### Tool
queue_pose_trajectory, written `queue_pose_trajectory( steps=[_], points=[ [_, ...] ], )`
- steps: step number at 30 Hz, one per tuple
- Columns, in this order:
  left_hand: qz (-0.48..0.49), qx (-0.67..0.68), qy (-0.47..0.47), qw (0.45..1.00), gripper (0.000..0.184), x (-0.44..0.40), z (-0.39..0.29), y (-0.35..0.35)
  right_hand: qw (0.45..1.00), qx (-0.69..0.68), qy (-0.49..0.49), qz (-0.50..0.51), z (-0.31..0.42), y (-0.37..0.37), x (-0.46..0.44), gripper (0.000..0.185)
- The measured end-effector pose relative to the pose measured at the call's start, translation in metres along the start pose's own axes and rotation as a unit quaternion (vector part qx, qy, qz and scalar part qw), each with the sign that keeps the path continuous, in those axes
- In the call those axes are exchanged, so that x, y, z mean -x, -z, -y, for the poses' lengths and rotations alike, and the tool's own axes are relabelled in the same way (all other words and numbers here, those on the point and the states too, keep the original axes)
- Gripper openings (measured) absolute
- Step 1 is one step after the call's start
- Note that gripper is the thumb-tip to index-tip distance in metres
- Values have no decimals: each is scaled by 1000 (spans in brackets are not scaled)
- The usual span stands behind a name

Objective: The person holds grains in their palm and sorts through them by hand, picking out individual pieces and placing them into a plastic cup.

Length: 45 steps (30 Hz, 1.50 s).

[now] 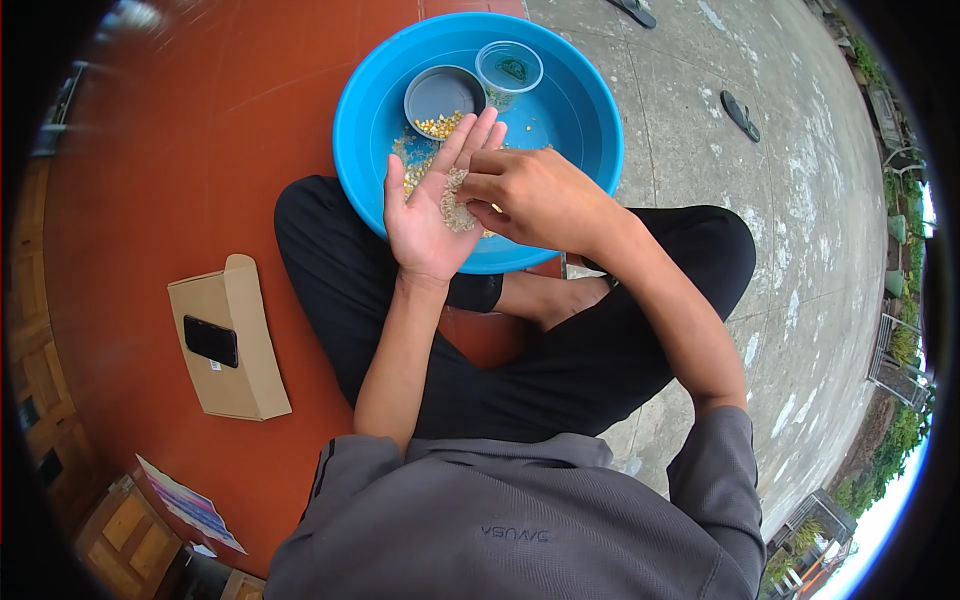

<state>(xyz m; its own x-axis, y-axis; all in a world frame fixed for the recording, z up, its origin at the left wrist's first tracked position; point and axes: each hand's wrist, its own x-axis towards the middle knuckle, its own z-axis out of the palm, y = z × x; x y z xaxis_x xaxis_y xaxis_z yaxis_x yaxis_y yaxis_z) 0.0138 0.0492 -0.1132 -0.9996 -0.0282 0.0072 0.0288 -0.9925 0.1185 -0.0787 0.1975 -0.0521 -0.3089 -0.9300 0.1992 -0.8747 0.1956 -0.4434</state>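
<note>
My left hand (430,225) lies palm up over the blue basin (350,130), its fingers stretched out. A small heap of pale grains (457,205) rests on that palm. Bent over the heap is my right hand (530,190), thumb and fingers pinched together at the grains; whatever is between the fingertips is hidden. Inside the basin, a grey bowl (440,88) has yellow corn kernels (440,125) along its near side. Beside it stands a clear plastic cup (510,68) with a green mark. More kernels and pale grains are scattered on the basin floor, partly behind my hands.
My crossed legs in black trousers (600,340) frame the near side of the basin. To the left, a black phone (211,341) lies on a cardboard box (255,375) on the red floor (180,180). Two dark slippers, one a flip-flop (740,116), lie on the concrete (690,130).
</note>
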Motion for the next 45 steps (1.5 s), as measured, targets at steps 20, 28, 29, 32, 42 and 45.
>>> queue_pose_trajectory(
  steps=[20, 28, 29, 32, 42, 45],
  points=[
    [5, -23, 6, 1000, 102, 0, -1, 1, 999, 31, -7, -2, 6, -3, -1, 14],
    [-1, -29, 8, 1000, 102, -1, 0, 1, 999, 22, -24, 8, 7, -4, -1, 14],
    [-1, -29, 9, 1000, 102, -1, 0, 1, 999, 18, -27, 8, 7, -3, -1, 15],
    [0, -30, 9, 1000, 102, 0, -1, 0, 1000, 10, -28, 2, 7, -3, 0, 17],
    [-1, 7, 11, 1000, 102, -1, -1, 0, 999, 8, -37, 12, 9, 3, -1, 16],
    [-3, -1, 9, 1000, 102, -1, -2, 0, 999, -11, -50, 12, 6, 3, -2, 14]
  ],
)
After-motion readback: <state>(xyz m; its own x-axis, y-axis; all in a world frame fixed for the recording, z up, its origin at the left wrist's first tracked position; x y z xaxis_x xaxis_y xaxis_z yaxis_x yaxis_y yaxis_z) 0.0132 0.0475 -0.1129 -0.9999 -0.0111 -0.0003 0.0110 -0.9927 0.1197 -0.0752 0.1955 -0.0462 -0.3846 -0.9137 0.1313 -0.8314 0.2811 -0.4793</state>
